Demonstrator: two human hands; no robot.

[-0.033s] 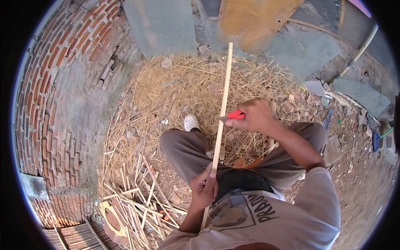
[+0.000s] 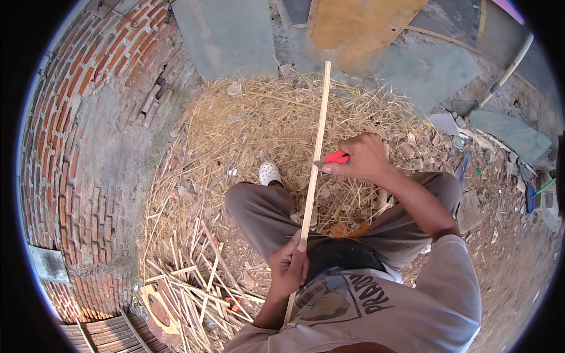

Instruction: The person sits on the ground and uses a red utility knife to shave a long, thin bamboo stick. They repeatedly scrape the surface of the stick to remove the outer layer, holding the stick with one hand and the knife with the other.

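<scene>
A long, pale bamboo strip [image 2: 319, 129] runs up from my lap toward the far side, its far end pointing over the straw. My left hand [image 2: 288, 262] is wrapped round its near part, close to my belly. In my right hand [image 2: 362, 156] is a red-handled utility knife [image 2: 337, 157]. The knife's blade meets the right edge of the strip around its middle; how deep it bites is too small to tell.
Bamboo shavings [image 2: 253, 117] cover the ground ahead. More cut strips [image 2: 203, 288] lie heaped at my lower left. A brick wall [image 2: 70, 170] rises on the left, and grey sheets [image 2: 226, 38] lie at the back. A white clog [image 2: 269, 173] is on my foot.
My right hand has shifted slightly to the right and away from me with the utility knife. The strip's far end has tilted a touch to the right. My left hand keeps its grip.
</scene>
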